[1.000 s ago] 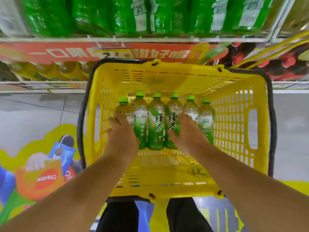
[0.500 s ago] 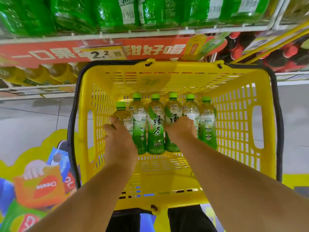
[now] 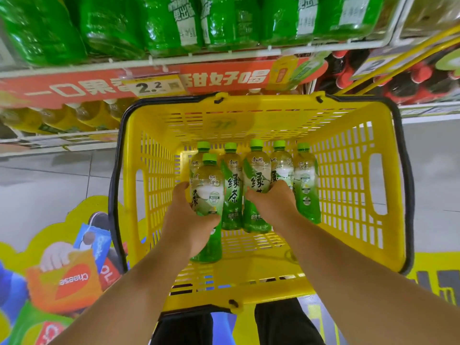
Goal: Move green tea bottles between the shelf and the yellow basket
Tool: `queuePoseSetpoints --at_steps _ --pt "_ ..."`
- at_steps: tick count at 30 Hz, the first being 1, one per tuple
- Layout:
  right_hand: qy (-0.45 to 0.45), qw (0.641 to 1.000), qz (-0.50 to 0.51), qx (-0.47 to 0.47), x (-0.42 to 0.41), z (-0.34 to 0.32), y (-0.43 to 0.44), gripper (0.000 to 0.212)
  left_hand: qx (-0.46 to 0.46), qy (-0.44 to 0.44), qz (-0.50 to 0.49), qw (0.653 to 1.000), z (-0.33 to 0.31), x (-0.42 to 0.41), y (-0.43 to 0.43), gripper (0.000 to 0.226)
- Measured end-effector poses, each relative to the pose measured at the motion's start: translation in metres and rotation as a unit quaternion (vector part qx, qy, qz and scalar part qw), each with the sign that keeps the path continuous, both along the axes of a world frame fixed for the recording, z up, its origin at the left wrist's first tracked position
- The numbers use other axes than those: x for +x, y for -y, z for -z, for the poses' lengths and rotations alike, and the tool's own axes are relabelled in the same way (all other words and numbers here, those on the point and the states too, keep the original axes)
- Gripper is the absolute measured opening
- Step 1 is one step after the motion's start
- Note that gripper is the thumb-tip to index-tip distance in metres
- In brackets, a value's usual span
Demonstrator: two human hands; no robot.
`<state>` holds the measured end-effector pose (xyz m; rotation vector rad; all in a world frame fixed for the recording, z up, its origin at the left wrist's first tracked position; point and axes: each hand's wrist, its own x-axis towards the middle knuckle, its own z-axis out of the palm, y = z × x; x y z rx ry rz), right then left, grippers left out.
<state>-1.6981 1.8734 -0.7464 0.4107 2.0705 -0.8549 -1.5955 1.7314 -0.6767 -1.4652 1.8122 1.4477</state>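
I have my left hand (image 3: pixel 189 220) wrapped around one green tea bottle (image 3: pixel 207 192), raised in front of the row standing in the yellow basket (image 3: pixel 348 170). My right hand (image 3: pixel 271 202) is closed on the second held bottle (image 3: pixel 256 175) in the middle of that row, between upright neighbours against the basket's far wall. The shelf (image 3: pixel 174 63) above the basket carries large green bottles (image 3: pixel 161 23), with a price tag (image 3: pixel 151 87) on its red strip.
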Motion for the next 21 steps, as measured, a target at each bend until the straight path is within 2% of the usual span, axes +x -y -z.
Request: queuePoseSetpoints --at_steps 3,6,9,13,15,16,19,21 --pt "-0.008 1.000 -0.009 -0.017 0.000 -0.006 -0.006 0.045 0.038 -0.001 0.001 0.999 -0.003 0.005 -0.001 0.034" --pt "-0.015 0.999 -0.015 -0.035 0.000 -0.017 -0.014 0.045 0.058 0.012 -0.008 0.998 -0.008 0.007 0.001 0.019" --pt "-0.002 0.999 0.004 -0.052 0.000 -0.037 -0.023 0.044 0.076 0.019 -0.003 0.997 -0.017 0.007 0.007 0.024" --pt "0.009 0.997 0.017 -0.077 -0.002 -0.069 -0.031 0.043 0.095 0.012 0.011 0.995 -0.038 0.006 0.014 0.055" --pt "0.000 0.996 0.010 -0.084 -0.003 -0.087 -0.031 0.042 0.094 -0.001 0.019 0.995 -0.055 0.002 0.015 0.062" --pt "-0.011 0.996 0.000 -0.088 -0.004 -0.096 -0.030 0.041 0.092 -0.007 0.028 0.995 -0.066 0.000 0.014 0.060" --pt "-0.027 0.994 -0.014 -0.110 -0.009 -0.127 -0.029 0.040 0.068 -0.044 0.053 0.995 -0.099 -0.005 0.011 0.035" --pt "-0.038 0.992 -0.023 -0.121 -0.014 -0.154 -0.028 0.039 0.035 -0.069 0.050 0.996 -0.122 -0.009 0.007 0.033"
